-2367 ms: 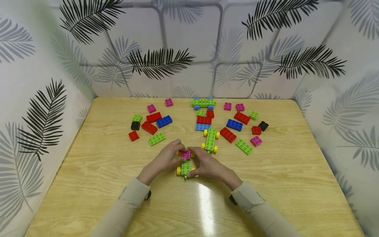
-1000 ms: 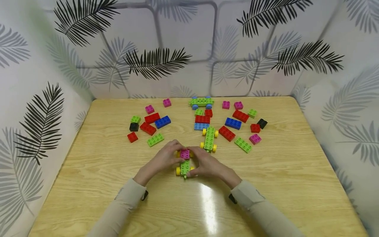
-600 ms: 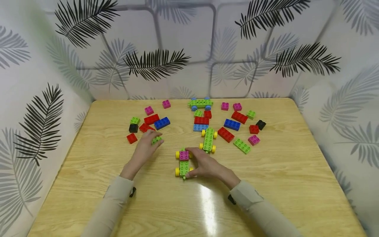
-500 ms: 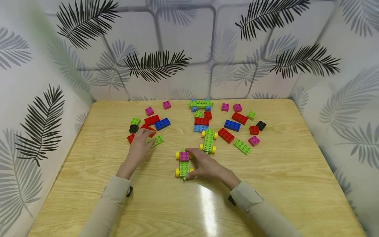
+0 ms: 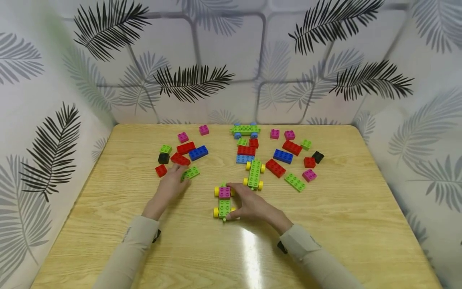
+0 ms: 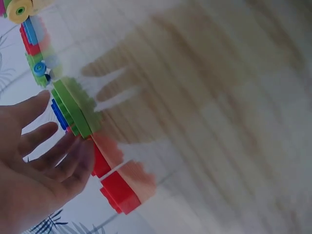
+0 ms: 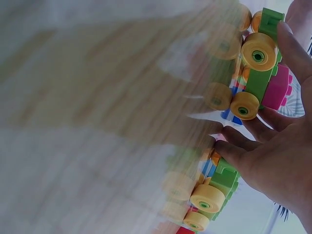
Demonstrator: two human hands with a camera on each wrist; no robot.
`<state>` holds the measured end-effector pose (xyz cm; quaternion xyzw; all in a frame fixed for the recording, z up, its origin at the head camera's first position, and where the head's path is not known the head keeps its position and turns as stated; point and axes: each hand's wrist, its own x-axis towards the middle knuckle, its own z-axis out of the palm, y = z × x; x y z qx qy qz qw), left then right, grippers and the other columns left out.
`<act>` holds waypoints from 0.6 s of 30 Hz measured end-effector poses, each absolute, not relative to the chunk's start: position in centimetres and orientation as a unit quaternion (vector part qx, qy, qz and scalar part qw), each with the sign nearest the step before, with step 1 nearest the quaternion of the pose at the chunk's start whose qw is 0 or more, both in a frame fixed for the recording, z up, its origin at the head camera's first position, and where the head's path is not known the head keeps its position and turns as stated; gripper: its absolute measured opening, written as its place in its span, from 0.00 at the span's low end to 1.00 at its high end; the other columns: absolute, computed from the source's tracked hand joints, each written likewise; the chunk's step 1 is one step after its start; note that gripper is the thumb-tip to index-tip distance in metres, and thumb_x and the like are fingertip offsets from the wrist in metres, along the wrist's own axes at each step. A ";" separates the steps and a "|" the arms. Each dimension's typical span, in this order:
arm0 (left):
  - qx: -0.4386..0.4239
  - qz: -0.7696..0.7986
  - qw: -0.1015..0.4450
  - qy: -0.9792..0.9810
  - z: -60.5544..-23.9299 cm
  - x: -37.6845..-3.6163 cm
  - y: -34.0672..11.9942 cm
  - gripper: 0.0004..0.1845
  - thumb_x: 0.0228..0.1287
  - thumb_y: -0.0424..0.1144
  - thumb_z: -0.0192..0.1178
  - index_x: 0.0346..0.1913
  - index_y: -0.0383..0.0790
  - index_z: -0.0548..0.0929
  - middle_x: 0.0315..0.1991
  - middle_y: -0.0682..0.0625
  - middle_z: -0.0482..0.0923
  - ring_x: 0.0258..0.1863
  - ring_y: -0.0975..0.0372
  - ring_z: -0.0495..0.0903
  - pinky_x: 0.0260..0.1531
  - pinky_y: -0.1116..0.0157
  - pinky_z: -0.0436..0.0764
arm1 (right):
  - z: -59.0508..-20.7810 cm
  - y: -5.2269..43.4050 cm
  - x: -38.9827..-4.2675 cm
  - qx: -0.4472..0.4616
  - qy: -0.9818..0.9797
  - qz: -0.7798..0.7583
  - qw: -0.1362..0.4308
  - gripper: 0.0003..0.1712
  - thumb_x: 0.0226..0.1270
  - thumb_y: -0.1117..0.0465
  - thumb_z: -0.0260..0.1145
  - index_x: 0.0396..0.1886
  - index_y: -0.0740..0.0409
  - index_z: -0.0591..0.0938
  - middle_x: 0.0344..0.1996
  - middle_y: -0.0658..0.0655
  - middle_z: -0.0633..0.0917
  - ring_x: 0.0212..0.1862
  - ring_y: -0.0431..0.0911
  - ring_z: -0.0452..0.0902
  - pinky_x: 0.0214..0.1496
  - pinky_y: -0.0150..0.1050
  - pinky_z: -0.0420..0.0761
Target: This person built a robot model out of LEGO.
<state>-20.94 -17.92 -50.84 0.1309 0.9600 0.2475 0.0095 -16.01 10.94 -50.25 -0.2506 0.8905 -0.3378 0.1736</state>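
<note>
My right hand [image 5: 252,202] holds a green toy car base [image 5: 224,206] with yellow wheels between thumb and fingers, at its right side. A pink brick [image 5: 224,192] sits on the far end of that base; the right wrist view shows the pink brick [image 7: 277,87] from the side. To the left, my left hand [image 5: 169,186] reaches over a long green brick [image 5: 191,172] lying on the table. In the left wrist view, thumb and loosely bent fingers stand around the green brick [image 6: 73,109], with no clear grip on it.
Red, blue, black, pink and green bricks lie around the left hand, such as a red brick [image 5: 180,159]. Another green car base [image 5: 254,174] stands just beyond the right hand. A blue-wheeled base [image 5: 245,130] is at the back, with more bricks at right, including a blue brick [image 5: 283,156].
My left hand has let go of the pink brick and car base and moved left to the long green brick. My right hand stays at the car base.
</note>
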 end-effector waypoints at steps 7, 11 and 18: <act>0.142 0.224 0.044 0.963 -50.8 -21.1 -16.9 0.30 0.64 0.36 0.64 0.67 0.34 0.68 0.63 0.37 0.66 0.61 0.43 0.67 0.55 0.45 0.72 | -50.5 11.0 -16.1 -0.249 0.891 -0.338 0.174 0.56 0.48 0.44 0.78 0.73 0.54 0.60 0.69 0.57 0.65 0.70 0.52 0.59 0.70 0.48 0.59; 0.163 0.236 0.067 0.956 -50.3 -21.3 -16.4 0.35 0.60 0.34 0.67 0.70 0.35 0.65 0.67 0.37 0.62 0.65 0.43 0.64 0.60 0.45 0.69 | -50.6 11.0 -16.2 -0.249 0.891 -0.339 0.171 0.56 0.48 0.44 0.78 0.73 0.53 0.60 0.69 0.57 0.65 0.70 0.52 0.58 0.71 0.48 0.59; 0.195 0.251 0.105 0.942 -49.9 -21.8 -16.0 0.40 0.57 0.31 0.69 0.71 0.34 0.62 0.71 0.38 0.58 0.68 0.43 0.60 0.64 0.48 0.64 | -50.6 11.0 -16.1 -0.248 0.892 -0.336 0.174 0.57 0.48 0.43 0.78 0.74 0.53 0.59 0.69 0.57 0.65 0.70 0.51 0.59 0.70 0.48 0.59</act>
